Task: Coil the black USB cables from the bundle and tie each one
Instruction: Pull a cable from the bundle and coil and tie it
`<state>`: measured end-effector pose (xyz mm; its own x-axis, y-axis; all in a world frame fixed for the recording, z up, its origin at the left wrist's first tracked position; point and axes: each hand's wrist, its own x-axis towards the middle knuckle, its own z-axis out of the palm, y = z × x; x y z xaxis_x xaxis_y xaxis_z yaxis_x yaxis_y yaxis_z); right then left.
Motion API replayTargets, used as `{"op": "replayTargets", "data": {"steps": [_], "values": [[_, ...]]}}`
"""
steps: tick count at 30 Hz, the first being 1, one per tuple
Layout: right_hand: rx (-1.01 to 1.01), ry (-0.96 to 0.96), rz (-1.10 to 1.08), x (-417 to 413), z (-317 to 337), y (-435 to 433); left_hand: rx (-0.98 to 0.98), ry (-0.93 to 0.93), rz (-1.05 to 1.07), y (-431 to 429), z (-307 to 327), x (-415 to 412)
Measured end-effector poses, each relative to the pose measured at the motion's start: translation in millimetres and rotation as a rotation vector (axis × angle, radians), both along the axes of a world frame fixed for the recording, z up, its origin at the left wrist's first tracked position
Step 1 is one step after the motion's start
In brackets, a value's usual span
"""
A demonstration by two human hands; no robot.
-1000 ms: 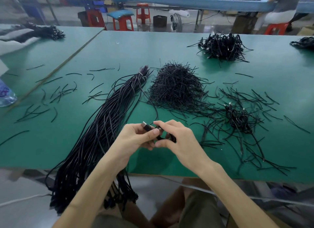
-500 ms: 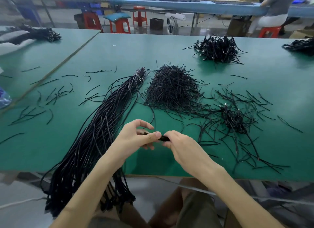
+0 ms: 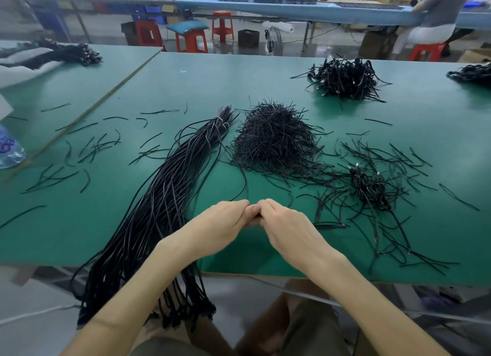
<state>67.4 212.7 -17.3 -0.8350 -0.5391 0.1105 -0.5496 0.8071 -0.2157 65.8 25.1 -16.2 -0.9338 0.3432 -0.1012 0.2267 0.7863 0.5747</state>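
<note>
A long bundle of black USB cables [image 3: 159,209] lies diagonally on the green table [image 3: 265,71], tied near its far end and hanging over the front edge. My left hand [image 3: 220,225] and my right hand [image 3: 287,228] meet knuckle to knuckle just above the table, fingers curled down around one black cable. That single cable [image 3: 243,180] arcs from my hands back toward the bundle. The cable's ends are hidden inside my fists. A pile of black twist ties [image 3: 273,138] sits beyond my hands. Coiled, tied cables [image 3: 372,188] lie to the right among loose ties.
A heap of finished cables [image 3: 345,79] sits at the far right of the table, another [image 3: 473,73] at the right edge. Loose ties [image 3: 87,148] are scattered on the left. A water bottle [image 3: 9,148] stands at the left edge. A person sits at the far bench.
My hands have closed together and lowered toward the table, palms turned down. The connector seen between my fingers earlier is now hidden in my fists.
</note>
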Motion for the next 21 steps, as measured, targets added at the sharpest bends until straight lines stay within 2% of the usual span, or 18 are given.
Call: {"op": "replayTargets", "data": {"steps": [3,7,17,21], "values": [[-0.09,-0.014,0.011,-1,1,-2,0.04,0.062,0.044,-1,-5,-1],[-0.048,0.115,0.034,-6,-5,-1,0.094,0.14,0.078,0,-11,-1],[0.002,0.276,0.052,-15,-19,2,0.168,-0.096,-0.012,0,-10,-13],[-0.087,0.415,0.001,-26,-25,-1,0.116,0.005,0.082,7,-15,-20]]}}
